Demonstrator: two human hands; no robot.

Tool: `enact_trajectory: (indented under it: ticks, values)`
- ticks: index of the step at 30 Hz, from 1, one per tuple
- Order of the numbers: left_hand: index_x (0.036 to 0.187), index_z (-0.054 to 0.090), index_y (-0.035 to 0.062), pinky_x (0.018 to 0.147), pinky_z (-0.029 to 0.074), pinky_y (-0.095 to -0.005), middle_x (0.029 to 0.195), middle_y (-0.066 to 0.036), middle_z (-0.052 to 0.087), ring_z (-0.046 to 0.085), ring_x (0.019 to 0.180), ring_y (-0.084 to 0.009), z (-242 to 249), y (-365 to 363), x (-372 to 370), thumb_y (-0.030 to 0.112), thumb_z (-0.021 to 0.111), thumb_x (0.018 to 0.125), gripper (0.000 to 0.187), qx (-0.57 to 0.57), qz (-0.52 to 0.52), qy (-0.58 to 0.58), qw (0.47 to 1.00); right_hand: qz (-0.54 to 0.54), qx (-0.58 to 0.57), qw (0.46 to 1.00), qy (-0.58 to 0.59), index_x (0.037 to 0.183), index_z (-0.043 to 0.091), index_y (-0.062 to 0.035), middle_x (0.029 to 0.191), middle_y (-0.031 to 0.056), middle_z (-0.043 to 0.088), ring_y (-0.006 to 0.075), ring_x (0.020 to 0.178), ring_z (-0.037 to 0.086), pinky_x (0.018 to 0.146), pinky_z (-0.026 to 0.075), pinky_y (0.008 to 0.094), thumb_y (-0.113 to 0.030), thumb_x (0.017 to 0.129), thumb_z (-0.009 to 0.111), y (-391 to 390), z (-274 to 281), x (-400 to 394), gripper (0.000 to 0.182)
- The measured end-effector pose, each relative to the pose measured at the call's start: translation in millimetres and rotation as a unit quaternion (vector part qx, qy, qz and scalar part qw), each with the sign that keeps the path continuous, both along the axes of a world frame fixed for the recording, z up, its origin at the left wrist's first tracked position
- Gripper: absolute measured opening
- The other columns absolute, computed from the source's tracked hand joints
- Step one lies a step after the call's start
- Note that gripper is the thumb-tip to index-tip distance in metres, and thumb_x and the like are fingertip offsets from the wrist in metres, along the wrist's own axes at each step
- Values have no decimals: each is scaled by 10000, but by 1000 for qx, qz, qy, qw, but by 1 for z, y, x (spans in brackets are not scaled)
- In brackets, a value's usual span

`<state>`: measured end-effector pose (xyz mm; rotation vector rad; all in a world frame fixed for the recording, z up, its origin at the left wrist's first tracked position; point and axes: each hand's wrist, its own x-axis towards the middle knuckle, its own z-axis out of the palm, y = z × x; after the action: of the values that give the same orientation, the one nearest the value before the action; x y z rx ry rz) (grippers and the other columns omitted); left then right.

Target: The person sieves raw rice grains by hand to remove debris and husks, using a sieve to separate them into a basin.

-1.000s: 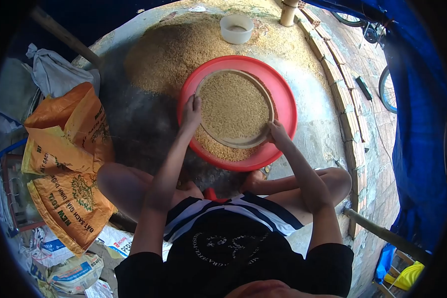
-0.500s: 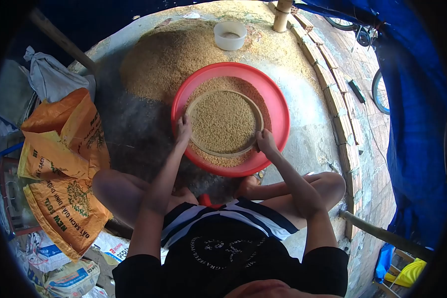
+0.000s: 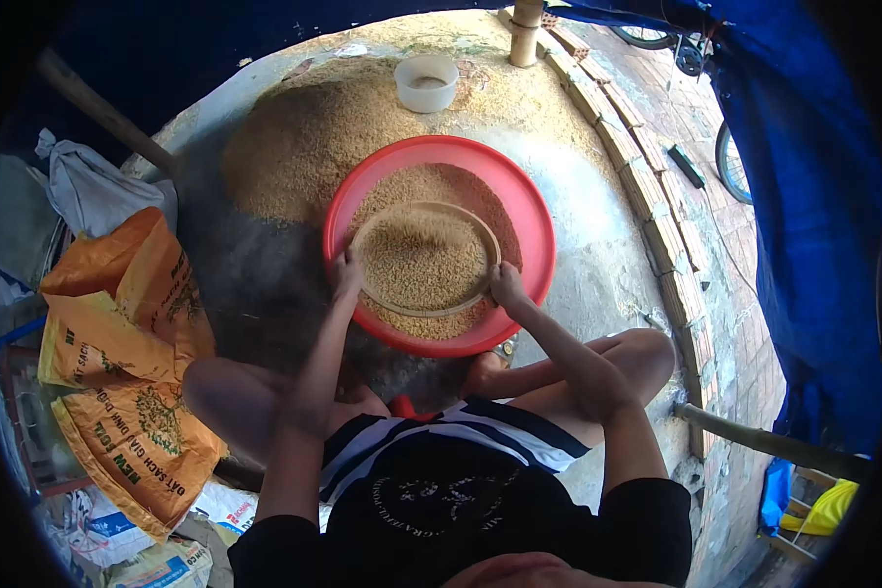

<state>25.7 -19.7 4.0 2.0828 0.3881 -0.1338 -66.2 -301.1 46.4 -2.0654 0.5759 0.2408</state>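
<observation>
A round sieve with a pale rim (image 3: 495, 257) is held over a wide red basin (image 3: 537, 220). My left hand (image 3: 347, 276) is closed on the sieve's left rim, and my right hand (image 3: 507, 284) grips its right rim. Inside the sieve, a layer of tan grain (image 3: 426, 260) fills the mesh; its upper part looks blurred by motion. More grain (image 3: 451, 178) lies in the basin behind and below the sieve. The undersides of both the sieve and the basin are hidden.
Behind the basin are a grain heap (image 3: 284, 147) and a white tub (image 3: 427, 95). Orange sacks (image 3: 127, 304) stand at the left. A brick edging (image 3: 647, 191) and a blue tarp (image 3: 813, 196) run along the right; a bamboo pole (image 3: 525, 34) rises at the back.
The sieve and both hands have shifted slightly toward the near left side of the basin. Grain in the sieve has gone from settled to blurred. The camera view has also moved a little.
</observation>
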Motion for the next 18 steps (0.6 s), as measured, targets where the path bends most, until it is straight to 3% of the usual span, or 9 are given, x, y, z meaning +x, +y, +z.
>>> enact_trajectory:
  ticks: [2,4,6,8,9,13,15,16,18]
  values:
    - [1005,497,-8,714,385,-291,902,-122,560,515,813,-176,6,0,2,353,379,825,421,-21,14,-18,1000,13,0,999,-38,758,424,28,674,197,526,277,626,561,533,431,368,-220,823,352,-7,-18,0,267]
    - [990,490,-26,715,381,-288,882,-142,552,511,804,-196,66,-7,-4,319,353,837,402,-74,8,-91,993,-7,34,999,1,818,418,24,663,183,526,264,629,563,537,429,356,-190,828,344,5,48,-1,227]
    - [975,483,-45,716,377,-286,863,-162,543,508,794,-216,120,-10,-8,285,327,849,385,-127,1,-167,978,22,-34,970,-241,864,401,9,681,173,522,258,633,557,543,422,341,-162,833,329,10,82,-1,189]
    - [971,482,-42,681,378,-267,820,-121,544,480,734,-146,146,-10,-7,268,319,857,368,-210,-15,-310,927,13,-7,959,-285,880,393,2,697,173,518,266,636,550,551,418,346,-161,835,325,18,112,-8,183]
    - [971,482,-42,681,378,-267,820,-121,544,480,734,-146,143,-10,-4,268,319,857,368,-209,-15,-311,927,2,19,945,-327,895,385,-5,713,173,514,275,639,544,559,414,350,-160,837,320,20,118,-9,178]
    - [970,484,-40,707,376,-278,869,-134,545,501,778,-156,85,-9,0,255,322,857,356,-151,-28,-253,955,-4,-34,953,-302,889,393,1,723,188,512,304,644,535,570,410,373,-179,834,329,11,44,3,198]
    - [971,487,-42,723,382,-329,900,-180,542,525,822,-269,37,-9,-8,287,327,844,387,38,-11,-180,983,9,-80,989,-125,906,402,10,733,208,511,332,686,526,602,403,392,-194,828,338,1,-4,0,227]
    - [971,487,-42,723,382,-329,900,-180,542,525,822,-269,24,-7,-11,287,327,844,387,40,-9,-174,984,12,-79,990,-119,906,402,10,733,208,511,332,686,526,602,403,392,-194,828,338,-4,-12,-2,227]
    - [999,515,6,789,370,-334,965,-190,527,487,934,-298,19,-3,-8,357,344,825,428,54,8,28,998,-1,32,999,8,892,410,14,729,216,506,340,704,515,611,392,398,-198,819,355,-6,-16,-1,231]
